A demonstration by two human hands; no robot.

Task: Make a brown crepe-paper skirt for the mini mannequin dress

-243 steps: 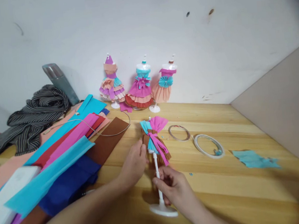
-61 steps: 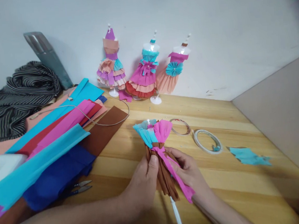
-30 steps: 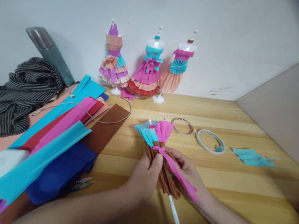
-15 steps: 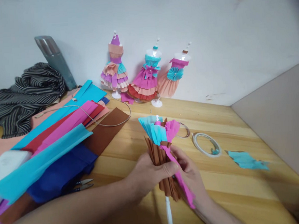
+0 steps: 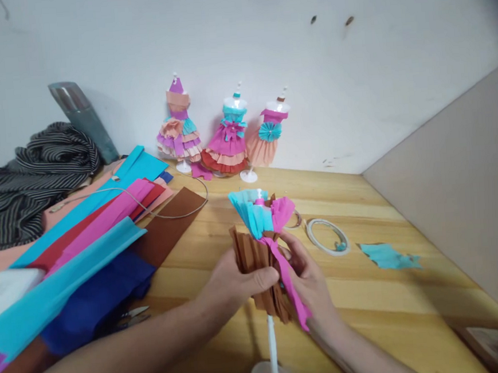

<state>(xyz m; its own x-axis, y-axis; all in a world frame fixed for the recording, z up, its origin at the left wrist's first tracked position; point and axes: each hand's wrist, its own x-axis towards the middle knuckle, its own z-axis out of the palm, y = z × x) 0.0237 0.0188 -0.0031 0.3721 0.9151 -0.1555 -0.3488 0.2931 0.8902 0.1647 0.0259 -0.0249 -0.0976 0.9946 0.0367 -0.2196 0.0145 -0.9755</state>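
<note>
A small mannequin on a white stand [image 5: 272,363] stands upright in front of me. It wears a paper dress [image 5: 260,249] with a cyan and pink top, a pleated brown skirt and a hanging pink ribbon. My left hand [image 5: 235,282] is closed on the brown skirt from the left, thumb across the pleats. My right hand [image 5: 310,279] holds the dress from the right, fingers curled behind the ribbon.
Three finished paper dresses on stands [image 5: 226,139] line the white wall. Coloured paper sheets [image 5: 85,239] with a cord over them, scissors [image 5: 132,317] and a striped cloth [image 5: 28,181] lie at the left. Two tape rings [image 5: 327,236] and a cyan scrap [image 5: 388,256] lie at the right.
The mannequin has gone from lying tilted toward me to standing upright on its base. Both hands have stayed on the dress, and the left thumb now crosses the brown pleats.
</note>
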